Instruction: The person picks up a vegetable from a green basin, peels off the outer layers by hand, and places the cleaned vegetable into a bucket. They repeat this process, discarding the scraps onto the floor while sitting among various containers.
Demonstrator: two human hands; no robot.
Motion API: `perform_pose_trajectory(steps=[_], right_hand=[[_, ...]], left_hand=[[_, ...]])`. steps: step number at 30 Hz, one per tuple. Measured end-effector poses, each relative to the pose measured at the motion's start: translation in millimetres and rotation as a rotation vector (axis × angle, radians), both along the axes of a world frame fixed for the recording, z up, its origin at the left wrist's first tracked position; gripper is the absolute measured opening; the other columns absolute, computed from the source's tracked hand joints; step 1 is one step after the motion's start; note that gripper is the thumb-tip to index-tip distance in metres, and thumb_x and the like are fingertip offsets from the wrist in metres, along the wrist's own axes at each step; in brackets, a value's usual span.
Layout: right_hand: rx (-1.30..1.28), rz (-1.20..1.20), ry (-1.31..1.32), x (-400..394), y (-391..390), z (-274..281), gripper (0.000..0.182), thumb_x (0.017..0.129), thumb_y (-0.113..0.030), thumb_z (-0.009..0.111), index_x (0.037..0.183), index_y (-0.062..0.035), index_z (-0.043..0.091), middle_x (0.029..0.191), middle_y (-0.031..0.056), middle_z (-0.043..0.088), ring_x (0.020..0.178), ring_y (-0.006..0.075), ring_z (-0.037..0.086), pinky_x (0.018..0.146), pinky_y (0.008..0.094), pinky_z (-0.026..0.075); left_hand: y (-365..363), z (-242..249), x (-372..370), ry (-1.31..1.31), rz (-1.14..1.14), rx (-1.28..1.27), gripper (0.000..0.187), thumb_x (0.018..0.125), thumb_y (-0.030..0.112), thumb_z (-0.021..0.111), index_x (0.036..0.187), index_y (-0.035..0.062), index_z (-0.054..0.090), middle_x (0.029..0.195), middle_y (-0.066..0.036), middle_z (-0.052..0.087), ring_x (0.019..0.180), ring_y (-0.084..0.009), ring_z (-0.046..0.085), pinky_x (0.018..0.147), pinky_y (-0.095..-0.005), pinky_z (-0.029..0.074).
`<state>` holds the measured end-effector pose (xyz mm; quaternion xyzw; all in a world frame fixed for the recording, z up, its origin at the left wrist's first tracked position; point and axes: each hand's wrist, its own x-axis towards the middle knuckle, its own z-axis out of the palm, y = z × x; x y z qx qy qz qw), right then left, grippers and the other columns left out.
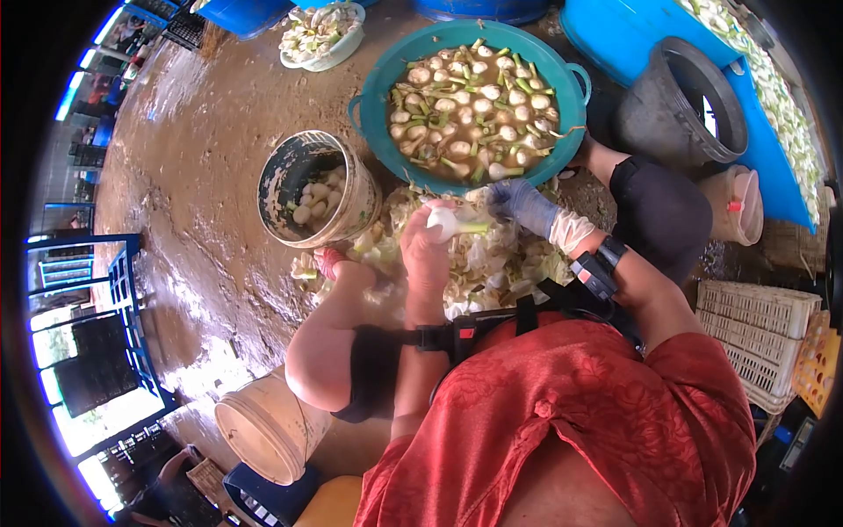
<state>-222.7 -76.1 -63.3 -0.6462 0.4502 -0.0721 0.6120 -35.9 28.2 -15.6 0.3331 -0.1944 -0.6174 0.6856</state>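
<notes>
My left hand (425, 246), bare, is closed around a white garlic bulb (445, 225) with a short green stem pointing right. Just right of it is my right hand (520, 204), in a blue-grey glove with a pale cuff. Its fingers are drawn together near a pale scrap, and what they grip cannot be made out. Beyond both hands stands a green tub (373, 140) of brownish water with many garlic bulbs floating in it. A dirty bucket (358, 198) at the left holds peeled white bulbs. Pale peelings (492, 268) lie heaped below my hands.
A pale basin (351, 46) of peelings stands at the far left. To the right are a dark grey tub (645, 110), a blue container (781, 162) and white crates (755, 338). A cream bucket (272, 430) stands beside my left knee on wet, muddy floor (193, 220).
</notes>
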Motion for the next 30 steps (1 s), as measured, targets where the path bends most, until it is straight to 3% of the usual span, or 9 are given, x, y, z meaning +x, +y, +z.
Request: perform_pose_trajectory(steps=[3, 8, 11, 12, 15, 17, 20, 24, 30], right_hand=[[-0.302, -0.054, -0.422, 3, 7, 32, 0.020, 0.082, -0.020, 0.062, 0.096, -0.0064, 0.066, 0.079, 0.0101, 0.063, 0.073, 0.0130, 0.056, 0.069, 0.0284, 0.045], [-0.078, 0.249, -0.130, 20, 4, 60, 0.026, 0.081, -0.017, 0.060, 0.101, 0.0000, 0.062, 0.089, 0.0103, 0.063, 0.078, 0.0129, 0.058, 0.073, 0.0267, 0.047], [-0.393, 0.171, -0.280, 30, 8, 39, 0.024, 0.080, -0.019, 0.063, 0.092, 0.0013, 0.064, 0.071, 0.0139, 0.061, 0.065, 0.0141, 0.055, 0.065, 0.0303, 0.045], [-0.391, 0.171, -0.280, 29, 9, 37, 0.024, 0.080, -0.019, 0.063, 0.092, 0.0013, 0.064, 0.071, 0.0139, 0.061, 0.065, 0.0141, 0.055, 0.065, 0.0303, 0.045], [-0.179, 0.034, -0.316, 26, 11, 32, 0.022, 0.076, -0.014, 0.065, 0.093, 0.0009, 0.064, 0.077, 0.0143, 0.063, 0.070, 0.0171, 0.059, 0.067, 0.0298, 0.046], [-0.688, 0.291, -0.273, 22, 9, 32, 0.020, 0.073, -0.010, 0.066, 0.091, -0.0009, 0.064, 0.079, 0.0129, 0.062, 0.073, 0.0241, 0.061, 0.068, 0.0313, 0.047], [-0.872, 0.418, -0.207, 19, 8, 37, 0.017, 0.071, -0.009, 0.066, 0.086, -0.0027, 0.064, 0.080, 0.0128, 0.060, 0.073, 0.0299, 0.059, 0.069, 0.0332, 0.048], [-0.795, 0.337, -0.254, 19, 12, 31, 0.017, 0.071, -0.012, 0.066, 0.085, -0.0035, 0.062, 0.079, 0.0124, 0.058, 0.072, 0.0310, 0.058, 0.069, 0.0343, 0.048], [-0.631, 0.153, -0.380, 17, 19, 42, 0.034, 0.066, -0.016, 0.074, 0.093, -0.0020, 0.058, 0.087, 0.0127, 0.059, 0.084, 0.0289, 0.059, 0.072, 0.0344, 0.049]], left_hand=[[-2, -5, -3, -0.015, 0.042, -0.044, 0.047, 0.064, 0.017, 0.062, 0.105, -0.0041, 0.054, 0.103, -0.015, 0.058, 0.096, -0.0234, 0.056, 0.089, -0.0330, 0.043], [-5, -2, -10, -0.168, 0.065, -0.146, 0.047, 0.067, 0.016, 0.062, 0.110, -0.0023, 0.055, 0.101, -0.014, 0.058, 0.096, -0.0235, 0.054, 0.093, -0.0335, 0.039], [-7, -5, -7, -1.201, 0.219, -0.006, 0.038, 0.081, 0.019, 0.061, 0.115, 0.0026, 0.056, 0.095, -0.008, 0.057, 0.090, -0.0206, 0.053, 0.086, -0.0310, 0.041], [-5, -2, -5, -1.201, 0.219, -0.004, 0.038, 0.081, 0.019, 0.061, 0.115, 0.0026, 0.056, 0.095, -0.008, 0.057, 0.090, -0.0206, 0.053, 0.086, -0.0310, 0.041], [-2, 2, -4, -1.035, 0.016, 0.093, 0.039, 0.081, 0.022, 0.065, 0.113, 0.0010, 0.057, 0.095, -0.006, 0.058, 0.085, -0.0174, 0.054, 0.080, -0.0292, 0.043], [-1, -3, -5, -0.921, 0.066, 0.017, 0.038, 0.080, 0.021, 0.067, 0.112, 0.0007, 0.059, 0.094, -0.006, 0.058, 0.082, -0.0138, 0.054, 0.076, -0.0263, 0.044], [0, -4, -7, -0.638, 0.039, 0.047, 0.035, 0.082, 0.020, 0.066, 0.110, -0.0002, 0.060, 0.093, -0.007, 0.060, 0.084, -0.0119, 0.055, 0.076, -0.0249, 0.045], [-5, -7, -7, -0.534, 0.100, 0.069, 0.033, 0.086, 0.022, 0.061, 0.110, -0.0011, 0.059, 0.092, -0.007, 0.062, 0.086, -0.0133, 0.058, 0.077, -0.0244, 0.046], [-8, -13, -6, 0.336, 0.002, 0.041, 0.042, 0.091, 0.024, 0.052, 0.127, 0.0051, 0.041, 0.117, -0.013, 0.053, 0.102, -0.0234, 0.056, 0.081, -0.0390, 0.050]])
